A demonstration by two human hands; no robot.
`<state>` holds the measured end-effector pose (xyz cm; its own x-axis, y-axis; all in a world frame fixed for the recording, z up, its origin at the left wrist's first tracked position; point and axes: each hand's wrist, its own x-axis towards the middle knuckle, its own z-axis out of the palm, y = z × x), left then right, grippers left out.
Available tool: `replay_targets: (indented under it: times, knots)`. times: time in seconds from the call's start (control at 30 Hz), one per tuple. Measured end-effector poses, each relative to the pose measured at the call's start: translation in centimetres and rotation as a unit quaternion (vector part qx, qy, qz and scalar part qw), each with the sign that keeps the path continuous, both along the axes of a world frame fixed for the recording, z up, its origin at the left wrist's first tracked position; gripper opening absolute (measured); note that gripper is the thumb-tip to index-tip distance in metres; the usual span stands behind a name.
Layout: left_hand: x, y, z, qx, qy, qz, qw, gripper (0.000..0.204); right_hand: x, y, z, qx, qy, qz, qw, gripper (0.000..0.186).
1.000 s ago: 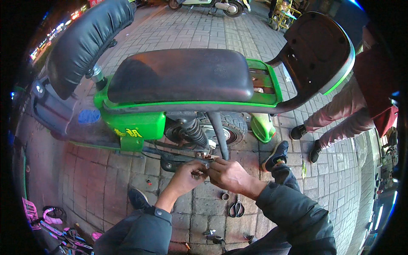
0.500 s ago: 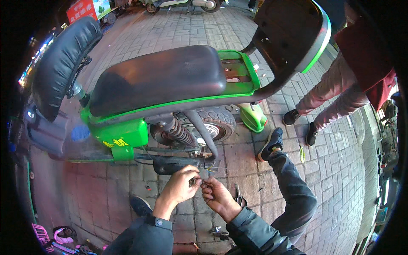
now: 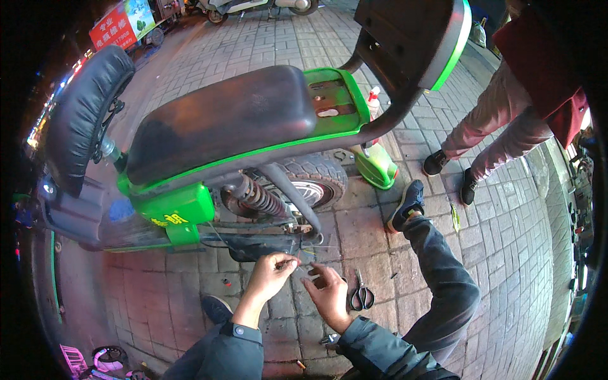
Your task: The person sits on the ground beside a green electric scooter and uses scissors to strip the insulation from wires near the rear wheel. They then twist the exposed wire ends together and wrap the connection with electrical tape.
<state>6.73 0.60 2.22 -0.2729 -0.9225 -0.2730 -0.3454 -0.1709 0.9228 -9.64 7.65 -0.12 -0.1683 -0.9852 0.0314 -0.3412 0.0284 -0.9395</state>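
A green electric scooter (image 3: 168, 209) with a dark seat (image 3: 221, 107) fills the middle of the view. Just below its rear frame tube, my left hand (image 3: 267, 282) is closed in a pinch at the fingertips; what it grips is too small to make out. My right hand (image 3: 329, 297) is close beside it, thumb and fingers apart and slightly bent, with nothing plainly held. Thin wires (image 3: 315, 246) stick out near the tube's lower end, just above both hands. The scooter's rear wheel (image 3: 326, 180) and shock absorber (image 3: 261, 197) show behind them.
Black-handled scissors (image 3: 362, 296) lie on the paving right of my right hand. A small metal part (image 3: 330, 339) is nearer me. A green-white cover (image 3: 378, 168) rests past the wheel. Someone in grey trousers (image 3: 491, 123) stands at right. A pink bike (image 3: 95, 364) is lower left.
My right hand has come away from the left fingertips and its fingers have parted. The left hand still pinches. The view has shifted slightly, showing more of the scissors.
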Motion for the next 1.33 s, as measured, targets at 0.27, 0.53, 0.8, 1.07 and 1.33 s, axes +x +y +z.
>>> replay_targets:
  times: [0.27, 0.53, 0.8, 1.07, 1.33]
  knots:
    - [-0.7, 0.3, 1.8, -0.036, -0.055, 0.018, 0.998, 0.017, 0.5, -1.7, 0.9, -0.224, 0.198, 0.032, 0.954, 0.023]
    - [1.7, 0.1, 3.0, 0.087, 0.054, -0.088, 0.991, 0.034, 1.4, -1.6, -0.2, 0.309, -0.642, -0.092, 0.695, 0.015]
    - [-0.3, -0.7, 3.7, -0.049, -0.249, -0.108, 0.961, 0.022, 1.3, -2.4, -2.6, 0.348, -0.744, -0.063, 0.566, 0.016]
    - [-1.5, -0.3, 5.0, -0.052, -0.279, -0.069, 0.956, 0.017, -0.2, -0.1, -0.7, -0.031, -0.046, -0.024, 0.998, 0.027]
    - [-1.3, 0.2, 5.1, -0.09, -0.277, -0.077, 0.953, 0.019, 0.2, -1.9, -1.3, -0.182, 0.12, 0.039, 0.975, 0.035]
